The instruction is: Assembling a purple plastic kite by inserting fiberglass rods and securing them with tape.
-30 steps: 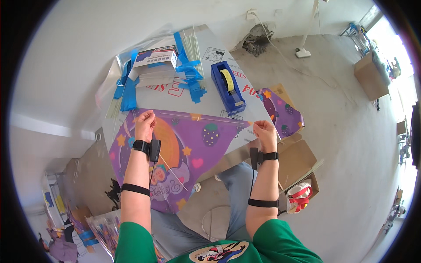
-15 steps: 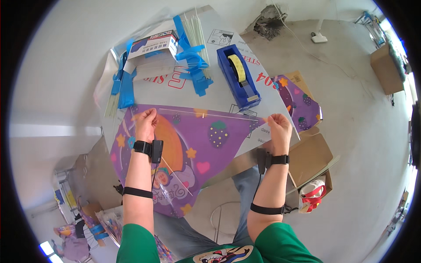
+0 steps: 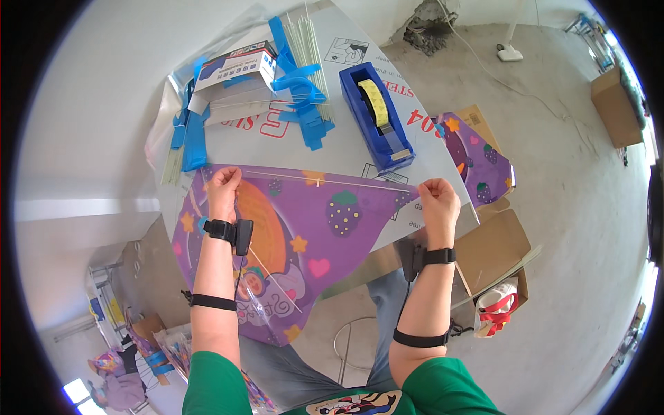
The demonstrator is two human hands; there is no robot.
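A purple kite (image 3: pixel 325 242) with printed strawberries, stars and hearts lies spread over the near part of the table and hangs past its edge. Along its far edge runs a thin white rod (image 3: pixel 346 182), with a small white piece near the middle. A second thin rod (image 3: pixel 275 278) slants across the lower part. My left hand (image 3: pixel 225 187) is closed in a pinch at the kite's far edge, near the rod's left end. With fingertips pressed together, my right hand (image 3: pixel 439 200) grips the kite's pointed right corner. Exactly what lies under the fingers is hidden.
A blue tape dispenser (image 3: pixel 377 121) with yellow tape stands beyond the kite. Farther left are an open carton (image 3: pixel 235 72), blue strips (image 3: pixel 197 138) and a bundle of thin rods (image 3: pixel 304 48). Right of the table sit another purple printed sheet (image 3: pixel 477 162) and a cardboard box (image 3: pixel 494 252).
My left hand has shifted slightly left and up along the kite's far edge. My right hand stays at the corner. The whole view has moved a little.
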